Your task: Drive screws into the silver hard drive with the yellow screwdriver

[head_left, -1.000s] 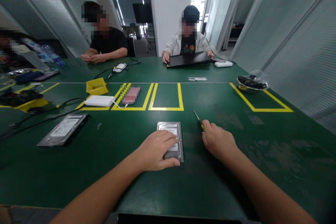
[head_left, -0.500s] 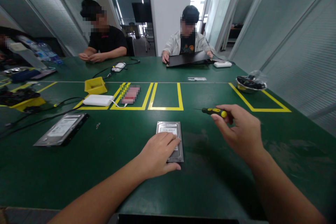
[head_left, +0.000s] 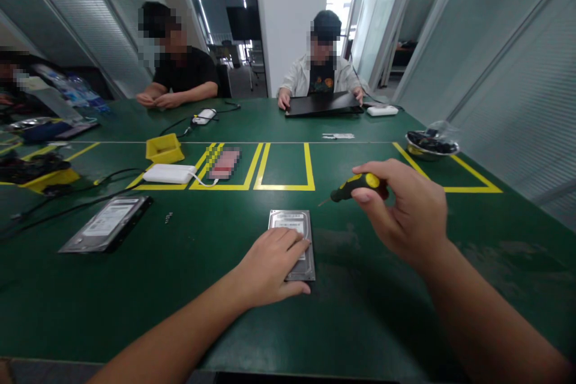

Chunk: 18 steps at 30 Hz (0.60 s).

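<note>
A silver hard drive with a white label lies flat on the green table. My left hand grips it from the left, fingers across its top and thumb at the near edge, hiding part of the label. Raised to the right of the drive, my right hand is closed around the handle of a black and yellow screwdriver. Its thin shaft slants down to the left, with the tip apart from the drive and just beyond its far right corner.
Another hard drive lies at left, beside several tiny screws. Farther back are a white power bank, a blurred phone, a yellow bin and cables. A bowl of dark parts stands at right. Two people sit opposite.
My right hand has lifted slightly and tilted the screwdriver, so its tip has swung from roughly level to pointing down, closer to the drive. My left hand stays on the drive.
</note>
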Motion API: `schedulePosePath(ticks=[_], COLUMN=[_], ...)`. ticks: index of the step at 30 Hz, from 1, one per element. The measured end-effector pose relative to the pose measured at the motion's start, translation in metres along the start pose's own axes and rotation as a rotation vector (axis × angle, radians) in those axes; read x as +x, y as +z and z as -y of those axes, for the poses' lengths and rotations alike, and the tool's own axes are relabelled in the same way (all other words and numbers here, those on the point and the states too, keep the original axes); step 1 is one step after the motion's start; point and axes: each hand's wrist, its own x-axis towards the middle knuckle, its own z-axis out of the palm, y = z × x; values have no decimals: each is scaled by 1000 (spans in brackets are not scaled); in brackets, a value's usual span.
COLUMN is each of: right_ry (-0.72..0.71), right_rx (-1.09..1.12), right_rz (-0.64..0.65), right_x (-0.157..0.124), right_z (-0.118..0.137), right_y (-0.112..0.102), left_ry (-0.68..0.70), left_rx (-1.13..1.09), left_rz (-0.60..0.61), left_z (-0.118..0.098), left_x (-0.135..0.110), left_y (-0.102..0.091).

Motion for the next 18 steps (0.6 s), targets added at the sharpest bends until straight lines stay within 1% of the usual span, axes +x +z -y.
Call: schedulePosePath(ticks=[3,8,11,18], right_ry=[-42,-65,-57,-78], right_rx=[-17,58,95,144], right_rz=[109,258,291,314], right_x=[2,2,0,-6], right_z=[0,-2,-2,-3], right_y=[3,13,21,34], left_ry=[4,9,26,42], left_rx=[-4,-12,-11,4], left_rz=[-4,-9,-8,13], left_z=[0,1,3,6], left_x=[1,1,1,1], left_y=[0,-1,-1,-2])
